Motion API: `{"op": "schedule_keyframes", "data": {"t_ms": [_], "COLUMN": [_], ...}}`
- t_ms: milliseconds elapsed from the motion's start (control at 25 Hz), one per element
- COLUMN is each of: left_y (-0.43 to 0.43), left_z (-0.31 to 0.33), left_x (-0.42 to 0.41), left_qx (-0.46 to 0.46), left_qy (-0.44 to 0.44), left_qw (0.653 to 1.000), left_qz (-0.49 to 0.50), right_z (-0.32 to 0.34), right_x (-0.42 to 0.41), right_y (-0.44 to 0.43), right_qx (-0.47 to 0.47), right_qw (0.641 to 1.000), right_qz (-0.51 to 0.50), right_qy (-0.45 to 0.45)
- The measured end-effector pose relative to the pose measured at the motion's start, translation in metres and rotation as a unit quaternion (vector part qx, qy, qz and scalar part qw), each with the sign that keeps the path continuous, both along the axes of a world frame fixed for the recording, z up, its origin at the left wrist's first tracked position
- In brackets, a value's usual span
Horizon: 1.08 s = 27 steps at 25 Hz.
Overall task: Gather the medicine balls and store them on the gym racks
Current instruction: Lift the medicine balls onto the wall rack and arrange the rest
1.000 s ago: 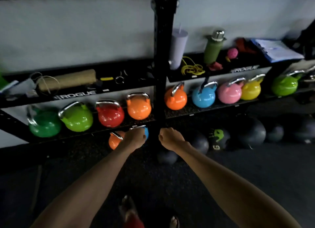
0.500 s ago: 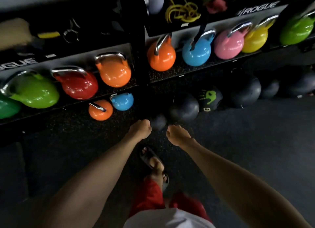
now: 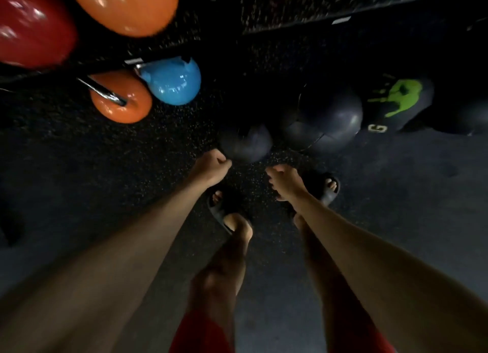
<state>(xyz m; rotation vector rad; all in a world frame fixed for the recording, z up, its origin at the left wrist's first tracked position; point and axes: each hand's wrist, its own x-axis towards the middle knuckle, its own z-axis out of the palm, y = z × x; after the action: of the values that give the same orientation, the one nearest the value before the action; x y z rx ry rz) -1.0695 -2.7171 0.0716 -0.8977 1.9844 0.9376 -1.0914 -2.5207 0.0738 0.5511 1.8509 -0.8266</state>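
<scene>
Red shorts [image 3: 200, 334] and black sandals [image 3: 217, 211] sit below your arms. Your left hand [image 3: 211, 168] and right hand [image 3: 284, 181] are both clenched on nothing. Just beyond them, between the two, a small dark medicine ball [image 3: 247, 143] rests on the floor [image 3: 105, 168]; a larger dark ball [image 3: 327, 120] and a green-handprint ball [image 3: 396, 102] lie past your right hand
</scene>
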Motion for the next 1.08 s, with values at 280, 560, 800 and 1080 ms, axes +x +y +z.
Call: {"op": "schedule_keyframes", "data": {"t_ms": [280,560,800,1080], "left_y": [-0.002,-0.025,-0.007,0.021], "left_z": [-0.193,-0.283,-0.261,-0.066], "left_x": [-0.051,-0.1,-0.085,-0.042], "left_qx": [0.016,0.096,0.085,0.087], "left_qy": [-0.012,-0.007,0.03,0.05], "left_qw": [0.958,0.948,0.959,0.917], "left_qz": [0.287,0.304,0.27,0.385], "right_z": [-0.221,-0.31,-0.284,-0.078], "right_x": [-0.03,-0.068,-0.054,-0.042], "right_y": [0.009,-0.006,0.0,0.014], "right_qx": [-0.111,-0.216,-0.187,-0.114], "right_qw": [0.915,0.893,0.891,0.916], "right_qz": [-0.355,-0.365,-0.392,-0.371], "right_qy": [-0.154,-0.148,-0.133,-0.102]}}
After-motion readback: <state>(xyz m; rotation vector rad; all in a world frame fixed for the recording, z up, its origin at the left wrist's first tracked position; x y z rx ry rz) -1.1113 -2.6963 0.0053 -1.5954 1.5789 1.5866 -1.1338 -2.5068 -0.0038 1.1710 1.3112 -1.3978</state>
